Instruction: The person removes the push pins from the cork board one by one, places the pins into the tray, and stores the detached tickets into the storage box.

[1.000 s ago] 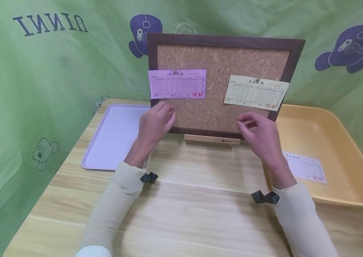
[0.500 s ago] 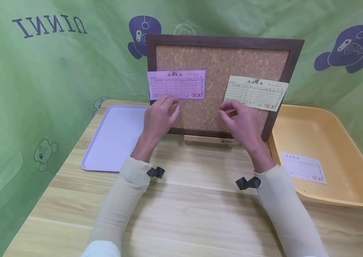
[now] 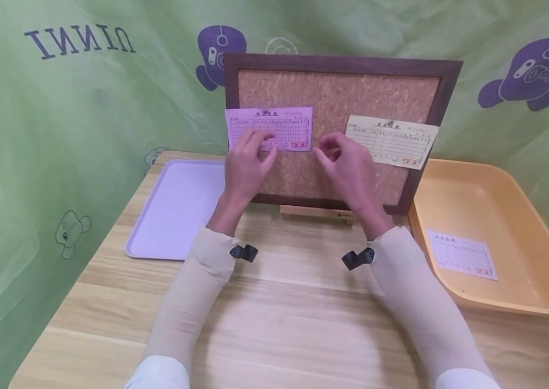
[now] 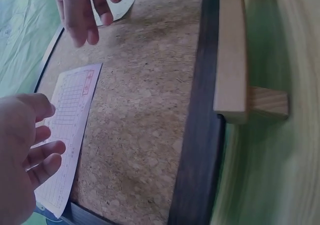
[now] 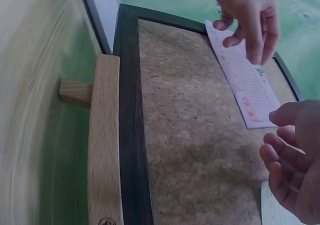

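A purple receipt slip (image 3: 293, 129) hangs at the left of the framed cork board (image 3: 323, 92), a small pin (image 3: 265, 111) at its top edge. My left hand (image 3: 246, 167) is in front of its lower part, fingers loosely bent and holding nothing. Between the two slips hovers my right hand (image 3: 352, 167), its thumb and fingers bent with a gap between them. It covers the lower left corner of a pale yellow receipt slip (image 3: 391, 143), which has its own pin (image 3: 391, 123). In the right wrist view, the fingers (image 5: 282, 157) of that hand grip nothing.
A wooden stand (image 3: 315, 212) supports the board on the table (image 3: 293, 335). A lavender tray (image 3: 172, 210) lies at the left. At the right, an orange tray (image 3: 512, 216) contains a white receipt slip (image 3: 463, 255). Green printed cloth (image 3: 109, 108) hangs behind.
Both hands have risen along the board. My right hand has moved left from the yellow slip towards the purple one, and my left hand slightly right. The slips stay in place.
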A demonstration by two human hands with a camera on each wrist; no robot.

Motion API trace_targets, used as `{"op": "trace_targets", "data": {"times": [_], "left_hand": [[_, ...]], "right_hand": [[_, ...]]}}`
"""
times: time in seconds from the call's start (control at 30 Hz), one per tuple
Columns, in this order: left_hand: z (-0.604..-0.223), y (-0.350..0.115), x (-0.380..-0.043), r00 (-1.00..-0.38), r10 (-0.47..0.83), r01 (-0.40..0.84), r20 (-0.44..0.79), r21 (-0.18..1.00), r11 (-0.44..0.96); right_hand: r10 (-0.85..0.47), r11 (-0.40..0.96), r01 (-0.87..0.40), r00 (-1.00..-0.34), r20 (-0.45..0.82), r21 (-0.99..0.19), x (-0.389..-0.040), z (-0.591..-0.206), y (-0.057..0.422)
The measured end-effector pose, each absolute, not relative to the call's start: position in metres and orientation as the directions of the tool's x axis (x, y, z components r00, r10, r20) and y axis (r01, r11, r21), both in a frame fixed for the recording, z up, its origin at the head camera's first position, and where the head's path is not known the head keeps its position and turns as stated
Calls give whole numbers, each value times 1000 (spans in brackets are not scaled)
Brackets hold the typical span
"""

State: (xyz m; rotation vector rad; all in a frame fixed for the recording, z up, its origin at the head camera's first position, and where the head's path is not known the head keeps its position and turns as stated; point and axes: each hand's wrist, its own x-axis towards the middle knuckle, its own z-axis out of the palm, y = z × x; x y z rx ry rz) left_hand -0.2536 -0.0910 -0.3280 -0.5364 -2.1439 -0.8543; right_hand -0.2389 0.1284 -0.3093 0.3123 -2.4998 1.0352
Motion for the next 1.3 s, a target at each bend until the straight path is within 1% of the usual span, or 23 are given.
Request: {"op": "trace_targets", "data": {"times": [0.2,0.5,0.77,1.07,1.3], "left_hand": [[-320,-89,-260,-614,26,564,789,415,714],[-311,-89,-272,-610,-61,504,790,447,739],[-307,-86,-281,-578,-76,522,812,440,730],[-302,-83,-286,-616,-86,480,783,459,748],[-301,-84,-288,-616,-98,468,781,464,752]], "right_hand": [[-53,714,-335,-901,430,-615,-245,-309,119],[-38,710,-345,-890,455,-614,-249,-308,114],[-24,694,-345,-888,459,-631,-251,-309,111],[-18,661,-353,-890,456,-662,-253,-308,109],[-38,641,-367,-892,450,-674,-255,-309,107]]}}
